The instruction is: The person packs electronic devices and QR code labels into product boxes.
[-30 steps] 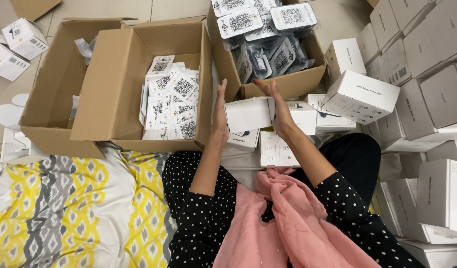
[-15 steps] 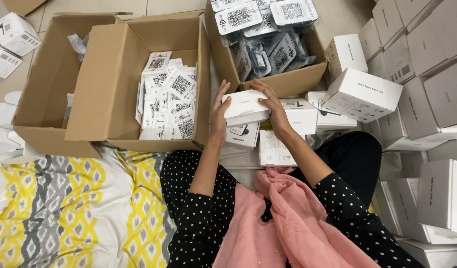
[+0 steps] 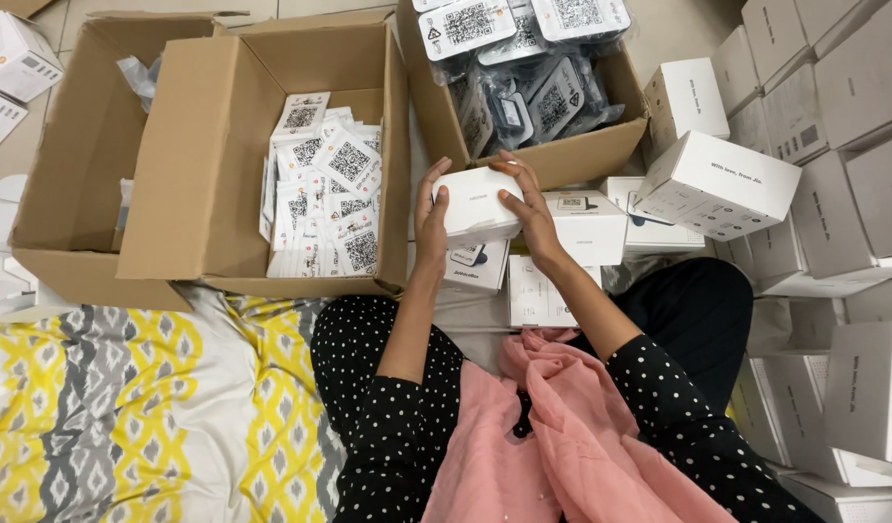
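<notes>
I have my left hand [image 3: 430, 221] and right hand [image 3: 525, 201] clamped on one small white box [image 3: 477, 203], long axis nine-to-three; two open cardboard boxes [image 3: 189, 165] at nine o'clock.

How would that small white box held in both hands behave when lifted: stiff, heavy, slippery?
The small white box probably stays stiff: its edges look straight between the left hand and right hand. It seems light, since fingertips alone carry it. Its smooth faces might slip somewhat.
</notes>
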